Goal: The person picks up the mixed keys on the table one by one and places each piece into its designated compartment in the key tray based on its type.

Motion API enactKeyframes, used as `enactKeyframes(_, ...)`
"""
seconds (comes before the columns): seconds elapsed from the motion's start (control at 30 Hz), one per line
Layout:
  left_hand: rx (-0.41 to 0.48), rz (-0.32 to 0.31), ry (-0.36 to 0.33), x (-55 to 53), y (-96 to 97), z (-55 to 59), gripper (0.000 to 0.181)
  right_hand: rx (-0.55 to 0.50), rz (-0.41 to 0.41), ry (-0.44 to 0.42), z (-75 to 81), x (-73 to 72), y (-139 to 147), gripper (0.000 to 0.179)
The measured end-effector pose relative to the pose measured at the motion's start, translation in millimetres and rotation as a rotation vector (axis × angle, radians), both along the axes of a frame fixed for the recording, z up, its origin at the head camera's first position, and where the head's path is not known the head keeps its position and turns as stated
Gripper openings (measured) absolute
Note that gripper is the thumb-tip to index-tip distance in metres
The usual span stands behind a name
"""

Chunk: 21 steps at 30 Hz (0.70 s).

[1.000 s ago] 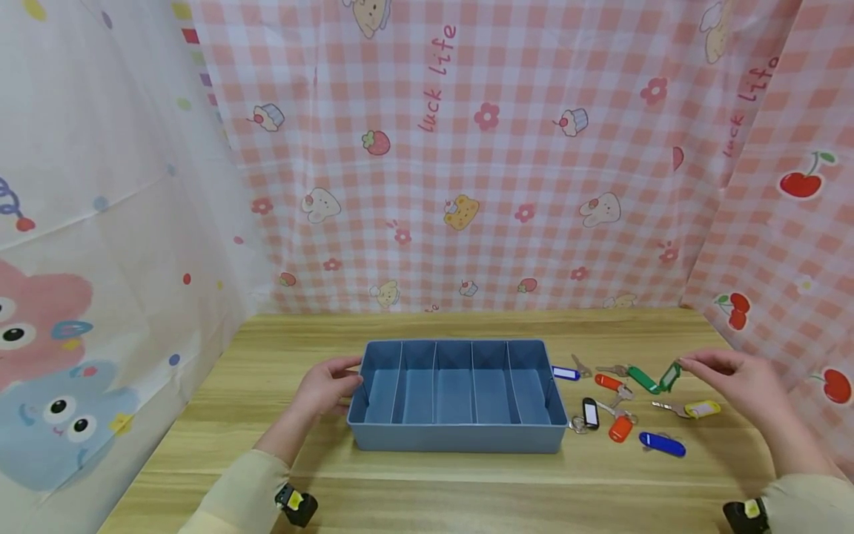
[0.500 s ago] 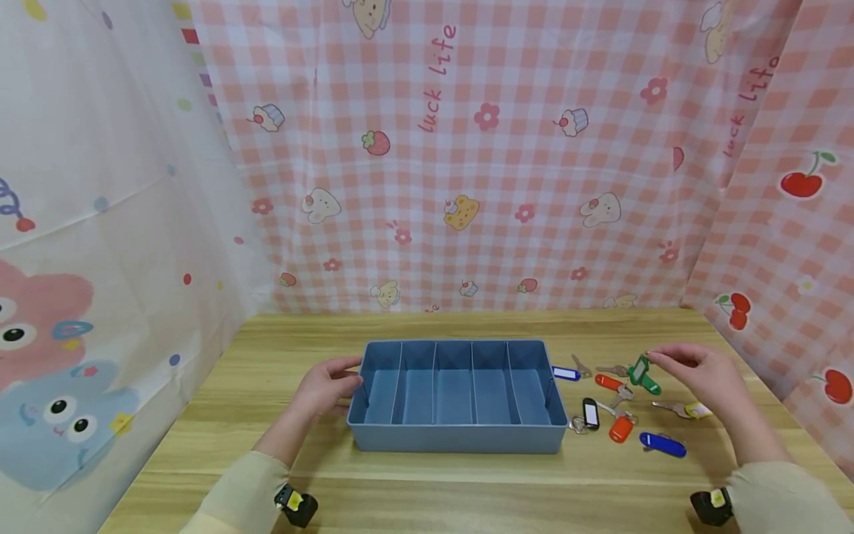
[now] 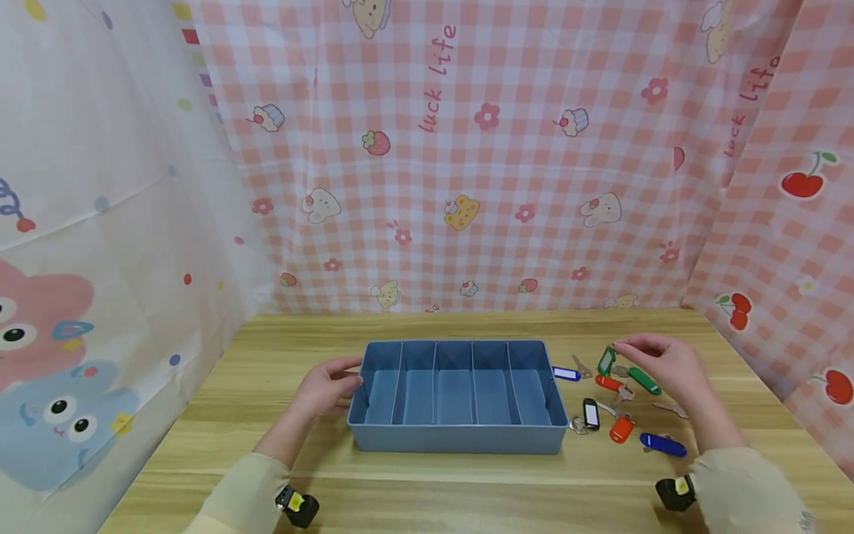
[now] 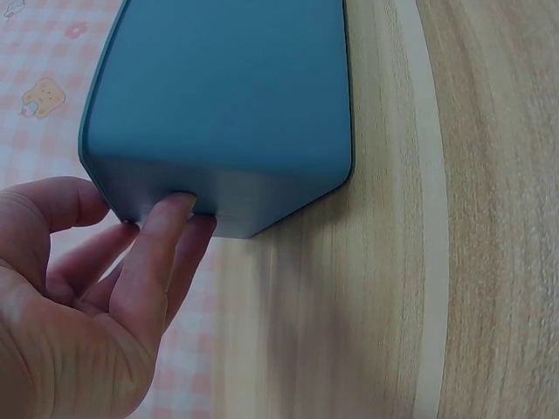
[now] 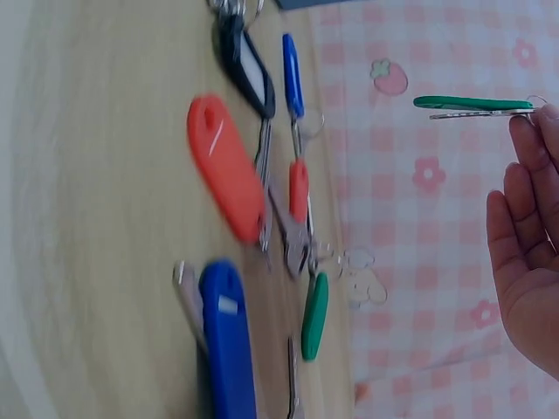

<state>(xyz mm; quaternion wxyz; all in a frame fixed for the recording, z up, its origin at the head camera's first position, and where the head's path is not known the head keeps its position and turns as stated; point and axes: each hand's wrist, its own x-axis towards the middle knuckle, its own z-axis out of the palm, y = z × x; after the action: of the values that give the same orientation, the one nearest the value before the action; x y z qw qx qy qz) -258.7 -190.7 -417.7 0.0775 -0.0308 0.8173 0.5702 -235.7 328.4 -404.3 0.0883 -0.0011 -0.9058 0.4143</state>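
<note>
My left hand (image 3: 327, 387) rests its fingertips against the left end wall of a blue-grey box (image 3: 460, 438); the left wrist view shows the fingers bent lightly on that wall. My right hand (image 3: 669, 365) pinches a green key tag (image 3: 606, 360) by its ring, right of the box and above the table. In the right wrist view its key (image 5: 476, 114) hangs alongside the tag. Below lie a second green key tag (image 3: 644, 380), two orange key tags (image 3: 620, 429), two blue key tags (image 3: 663, 444) and a black key tag (image 3: 591, 414), with keys.
Upright dividers (image 3: 472, 382) split the box into several compartments, with nothing inside them. A loose-looking key (image 3: 670, 409) shows beside my right forearm, which covers what it is attached to. Printed cloth (image 3: 487, 245) hangs behind the wooden table (image 3: 427, 493) and at both sides.
My right hand has moved left with the green key tag, from beyond the second green tag to over the orange one. Its forearm now covers the yellow key tag. Left hand and box stay put.
</note>
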Motion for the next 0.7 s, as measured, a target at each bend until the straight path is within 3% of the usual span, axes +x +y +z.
enactKeyframes(0.7,0.030,0.012,-0.006,0.1,-1.8,-1.7,0.045,-0.083,0.051,0.041,13.1,-20.2,-54,0.052)
